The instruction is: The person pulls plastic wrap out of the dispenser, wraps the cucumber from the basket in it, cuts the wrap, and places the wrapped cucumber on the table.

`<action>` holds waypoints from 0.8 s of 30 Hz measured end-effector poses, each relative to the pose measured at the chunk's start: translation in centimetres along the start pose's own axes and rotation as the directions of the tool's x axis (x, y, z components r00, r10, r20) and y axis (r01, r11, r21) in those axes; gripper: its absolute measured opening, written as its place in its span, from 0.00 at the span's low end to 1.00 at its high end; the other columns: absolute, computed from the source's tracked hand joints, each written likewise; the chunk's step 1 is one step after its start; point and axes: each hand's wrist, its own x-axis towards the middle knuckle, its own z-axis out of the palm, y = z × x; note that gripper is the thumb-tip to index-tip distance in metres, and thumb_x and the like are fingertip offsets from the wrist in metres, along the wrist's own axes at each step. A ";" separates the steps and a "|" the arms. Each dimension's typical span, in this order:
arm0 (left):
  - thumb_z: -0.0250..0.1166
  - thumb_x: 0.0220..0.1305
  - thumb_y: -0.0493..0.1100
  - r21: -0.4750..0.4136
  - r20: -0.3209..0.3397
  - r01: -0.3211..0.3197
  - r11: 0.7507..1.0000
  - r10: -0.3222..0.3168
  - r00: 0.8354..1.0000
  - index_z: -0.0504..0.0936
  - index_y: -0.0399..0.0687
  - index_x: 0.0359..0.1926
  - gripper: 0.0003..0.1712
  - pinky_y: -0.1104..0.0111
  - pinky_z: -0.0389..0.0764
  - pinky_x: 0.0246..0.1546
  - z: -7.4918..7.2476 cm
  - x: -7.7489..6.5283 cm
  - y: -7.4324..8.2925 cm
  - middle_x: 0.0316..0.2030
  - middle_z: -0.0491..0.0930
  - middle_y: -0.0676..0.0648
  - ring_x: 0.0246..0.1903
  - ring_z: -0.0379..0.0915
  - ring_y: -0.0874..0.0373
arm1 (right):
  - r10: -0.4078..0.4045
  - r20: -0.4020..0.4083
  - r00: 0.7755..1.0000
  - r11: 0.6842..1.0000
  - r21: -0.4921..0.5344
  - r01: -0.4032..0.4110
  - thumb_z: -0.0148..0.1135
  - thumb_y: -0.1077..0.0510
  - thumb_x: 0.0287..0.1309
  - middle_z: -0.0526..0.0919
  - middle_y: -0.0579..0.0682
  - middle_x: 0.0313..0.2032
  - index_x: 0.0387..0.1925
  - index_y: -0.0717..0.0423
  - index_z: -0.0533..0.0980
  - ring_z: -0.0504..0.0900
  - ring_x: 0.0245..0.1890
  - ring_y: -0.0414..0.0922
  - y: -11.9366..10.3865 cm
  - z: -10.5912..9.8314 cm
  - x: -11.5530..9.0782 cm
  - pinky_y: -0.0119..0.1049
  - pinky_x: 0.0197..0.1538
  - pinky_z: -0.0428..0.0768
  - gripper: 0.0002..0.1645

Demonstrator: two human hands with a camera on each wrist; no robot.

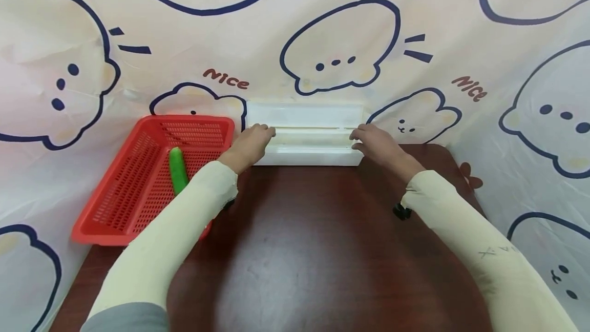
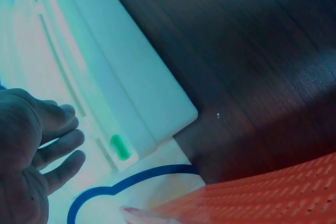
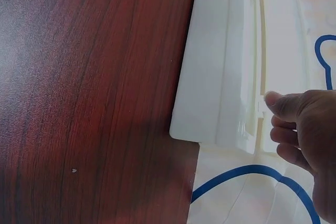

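A long white box [image 1: 304, 157] stands at the back of the table, its lid [image 1: 304, 115] raised against the backdrop. At its left end is my left hand [image 1: 251, 145], fingers loosely bent near the lid; whether they touch it I cannot tell. My right hand [image 1: 380, 145] is at the right end, thumb and fingers apart in the head view. The right wrist view has that thumb [image 3: 283, 106] in front of the lid beside the hinge line. Neither hand holds anything. A small green patch [image 2: 120, 147] shows at the box's left end.
A red perforated basket [image 1: 110, 237] stands at the left, with a green cucumber [image 1: 178, 168] in it. The dark wood table [image 1: 295, 250] spreads in front of the box. A cartoon-printed sheet [image 1: 184, 50] hangs behind and at both sides.
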 end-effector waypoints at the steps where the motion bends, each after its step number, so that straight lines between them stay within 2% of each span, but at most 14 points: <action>1: 0.57 0.62 0.29 -0.004 0.013 0.000 1.000 0.000 1.000 0.75 0.41 0.55 0.19 0.56 0.78 0.51 0.1 0.1 -0.1 0.49 0.79 0.38 0.50 0.75 0.45 | -0.002 0.004 1.000 1.000 0.001 0.002 0.65 0.57 0.58 0.80 0.53 0.48 0.50 0.56 0.78 0.77 0.51 0.49 0.0 0.0 0.1 0.45 0.54 0.77 0.18; 10: 0.60 0.62 0.31 -0.049 0.103 0.006 0.999 -0.001 0.995 0.78 0.41 0.54 0.18 0.58 0.76 0.54 1.4 1.3 -0.5 0.48 0.80 0.41 0.51 0.76 0.48 | 0.002 0.067 0.998 0.999 0.042 -0.004 0.65 0.60 0.58 0.82 0.52 0.47 0.49 0.58 0.80 0.78 0.50 0.49 0.6 0.2 1.1 0.44 0.53 0.77 0.16; 15: 0.59 0.61 0.29 -0.102 0.165 0.049 0.994 -0.031 0.986 0.81 0.42 0.52 0.18 0.59 0.77 0.53 1.8 1.7 -0.7 0.45 0.83 0.44 0.48 0.77 0.51 | 0.016 0.082 0.997 0.997 0.068 -0.022 0.63 0.62 0.59 0.82 0.53 0.47 0.49 0.58 0.80 0.78 0.50 0.49 0.8 0.4 1.3 0.44 0.53 0.77 0.15; 19: 0.59 0.61 0.29 -0.132 0.161 0.072 0.989 -0.050 0.986 0.82 0.43 0.51 0.18 0.59 0.77 0.52 1.7 1.7 -0.9 0.45 0.83 0.45 0.48 0.77 0.51 | -0.001 0.078 0.997 0.996 0.089 -0.006 0.61 0.64 0.60 0.83 0.53 0.47 0.49 0.58 0.80 0.78 0.50 0.50 0.7 0.5 1.6 0.45 0.54 0.77 0.14; 24: 0.58 0.62 0.29 -0.165 0.148 0.067 0.984 -0.042 0.988 0.83 0.43 0.49 0.17 0.58 0.77 0.53 1.7 1.8 -1.3 0.48 0.82 0.44 0.51 0.76 0.51 | -0.033 0.084 0.996 0.993 0.115 0.023 0.60 0.66 0.60 0.83 0.54 0.46 0.47 0.58 0.81 0.79 0.49 0.49 0.6 1.0 2.1 0.46 0.54 0.77 0.14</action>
